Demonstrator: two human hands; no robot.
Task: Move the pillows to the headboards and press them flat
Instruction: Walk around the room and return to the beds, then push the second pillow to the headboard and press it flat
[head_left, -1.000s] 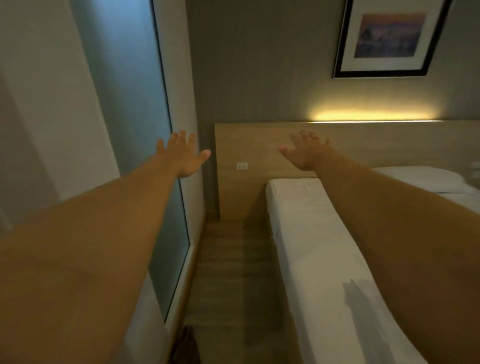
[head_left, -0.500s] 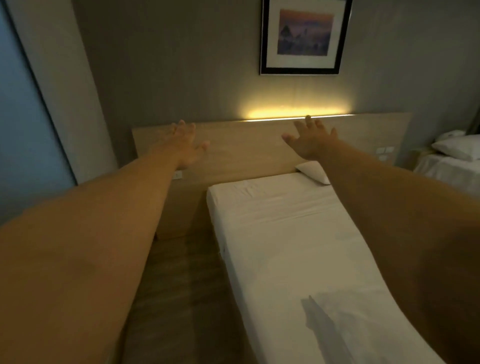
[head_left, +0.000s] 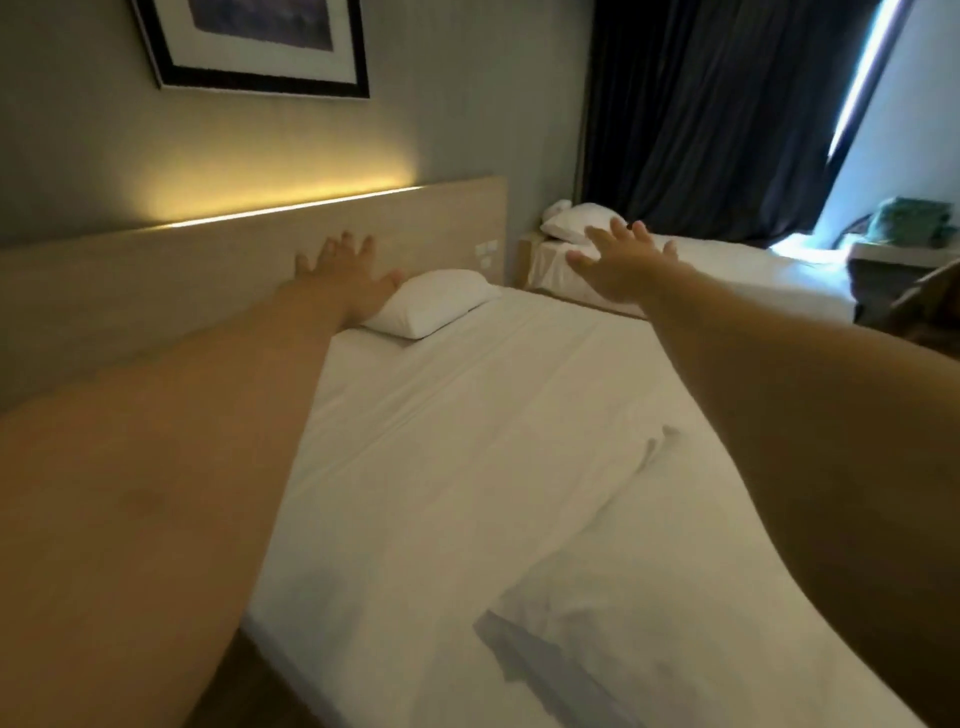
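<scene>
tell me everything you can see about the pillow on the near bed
The pillow is white, plump and softly creased, in what looks like a plain cotton case. It lies on the near bed's white sheet, skewed, near the wooden headboard. The left hand, fingers spread, overlaps its left end; actual contact cannot be told.

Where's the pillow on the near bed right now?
In the head view, the near pillow lies at the head end of the near bed, by the wooden headboard, just right of the open left hand.
</scene>
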